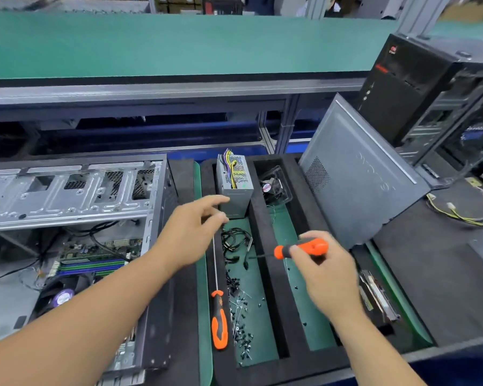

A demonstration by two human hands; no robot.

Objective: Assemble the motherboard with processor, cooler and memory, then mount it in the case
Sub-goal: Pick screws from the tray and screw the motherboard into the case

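Your left hand (195,229) hangs empty, fingers loosely spread, over the tray's (271,274) rim; your right hand (322,270) grips a short orange screwdriver (301,248). Between them lie loose screws (241,316) beside a long screwdriver (219,316). Left of your left forearm, the motherboard (95,260) already sits in the case (67,196), cooler (63,296) and memory fitted. You seem to be at fastening: pick a screw next.

Orange-and-black screwdrivers (219,321) are lying on green mat (258,316) edged in black foam (271,274); memory slots (92,267) are showing blue-green.
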